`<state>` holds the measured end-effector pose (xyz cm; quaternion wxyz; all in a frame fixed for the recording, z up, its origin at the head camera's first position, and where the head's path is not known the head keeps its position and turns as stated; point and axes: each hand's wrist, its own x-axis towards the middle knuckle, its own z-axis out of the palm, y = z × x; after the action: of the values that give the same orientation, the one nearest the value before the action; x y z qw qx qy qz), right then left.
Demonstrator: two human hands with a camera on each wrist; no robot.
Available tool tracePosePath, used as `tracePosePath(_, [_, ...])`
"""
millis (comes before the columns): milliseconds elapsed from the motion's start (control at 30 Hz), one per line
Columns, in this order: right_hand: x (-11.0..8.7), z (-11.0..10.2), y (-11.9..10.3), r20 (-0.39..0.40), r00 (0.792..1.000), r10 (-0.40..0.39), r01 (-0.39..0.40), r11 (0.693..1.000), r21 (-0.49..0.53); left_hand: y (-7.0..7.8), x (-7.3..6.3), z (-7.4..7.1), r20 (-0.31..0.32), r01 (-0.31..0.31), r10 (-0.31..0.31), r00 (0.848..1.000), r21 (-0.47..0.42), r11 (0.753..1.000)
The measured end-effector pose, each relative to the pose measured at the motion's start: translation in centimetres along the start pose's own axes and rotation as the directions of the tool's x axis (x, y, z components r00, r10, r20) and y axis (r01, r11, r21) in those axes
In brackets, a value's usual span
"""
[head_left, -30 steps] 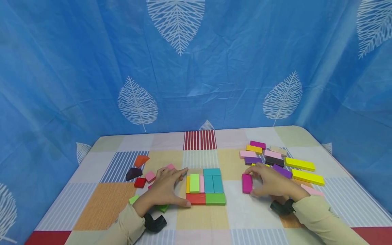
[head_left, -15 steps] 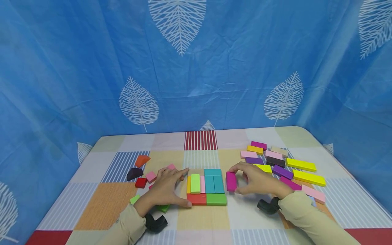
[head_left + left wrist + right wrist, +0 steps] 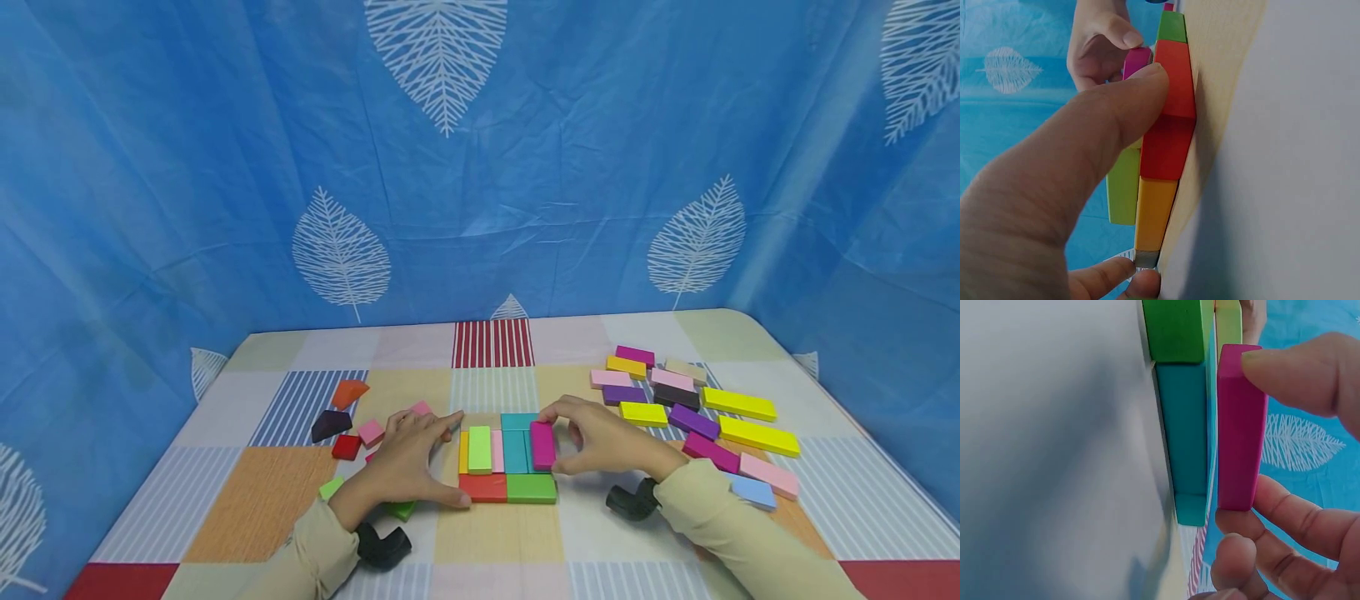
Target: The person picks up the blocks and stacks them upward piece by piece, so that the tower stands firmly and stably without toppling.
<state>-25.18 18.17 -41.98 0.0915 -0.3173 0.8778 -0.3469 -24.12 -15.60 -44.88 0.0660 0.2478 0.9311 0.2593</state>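
A flat rectangle of coloured blocks lies mid-table, with a red block (image 3: 483, 488) and a green block (image 3: 532, 489) along its near side. Teal blocks (image 3: 514, 451) fill its right part. On top at the left rests a lime block (image 3: 479, 450). My left hand (image 3: 405, 462) spreads along the left side; its thumb touches the red block, and its fingertips reach the far corner block (image 3: 1147, 258). My right hand (image 3: 609, 435) pinches a magenta block (image 3: 1241, 431) by its two ends. In the right wrist view, a thin gap separates it from the teal block below.
Loose blocks lie to the right, among them yellow bars (image 3: 758, 436), a black block (image 3: 676, 396) and a light blue block (image 3: 752, 492). Left of the rectangle are an orange piece (image 3: 348, 393), a dark piece (image 3: 331, 426) and a small red block (image 3: 346, 447).
My right hand has carried the magenta block leftward from beside the loose pile to over the rectangle's right edge. My left hand has stayed in place.
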Motion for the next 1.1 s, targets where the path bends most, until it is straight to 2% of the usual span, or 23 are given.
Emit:
tracePosePath(600, [1.7, 0.8, -0.7, 0.062, 0.998, -0.011, 0.011, 1.0, 0.001, 0.1, 0.0, -0.1, 0.006, 0.007, -0.007, 1.0, -0.003, 1.0])
tracePosePath(933, [1.6, 0.7, -0.5, 0.069, 0.998, -0.016, 0.015, 1.0, 0.011, 0.2, 0.0, -0.2, 0.015, 0.019, -0.019, 1.0, 0.006, 1.0])
tracePosePath(1100, [1.2, -0.1, -0.3, 0.039, 0.999, 0.0, -0.002, 0.999, 0.046, 0.2, 0.0, -0.1, 0.014, 0.024, -0.024, 1.0, 0.005, 1.0])
